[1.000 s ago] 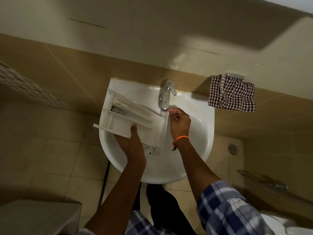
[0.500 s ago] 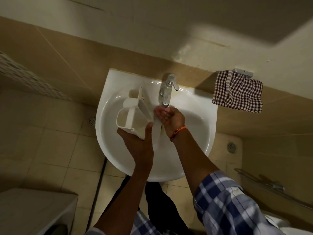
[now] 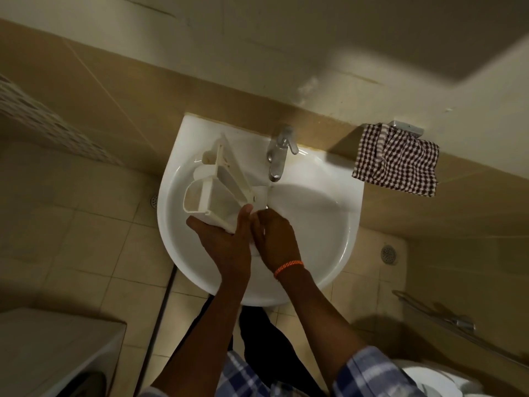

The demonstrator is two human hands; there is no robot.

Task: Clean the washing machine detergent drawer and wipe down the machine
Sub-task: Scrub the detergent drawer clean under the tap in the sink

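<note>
Writing: no brand or lettering is showing legibly on any surface.
Detergent drawer (image 3: 213,190): lying tilted over the white wash basin (image 3: 329,262), left of the chrome tap (image 3: 279,156).
Left hand (image 3: 226,242): gripping the drawer's near end, thumb lying along its edge.
Right hand (image 3: 276,239): curling its fingers against the drawer's near end beneath the spout; grip cannot be told.
Checked cloth (image 3: 398,161): hanging on the wall at right.

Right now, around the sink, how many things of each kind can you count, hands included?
Hands: 2, left hand, right hand
Detergent drawer: 1
Sink: 1
Tap: 1
Checked cloth: 1
Floor drains: 2
Total: 8
</note>
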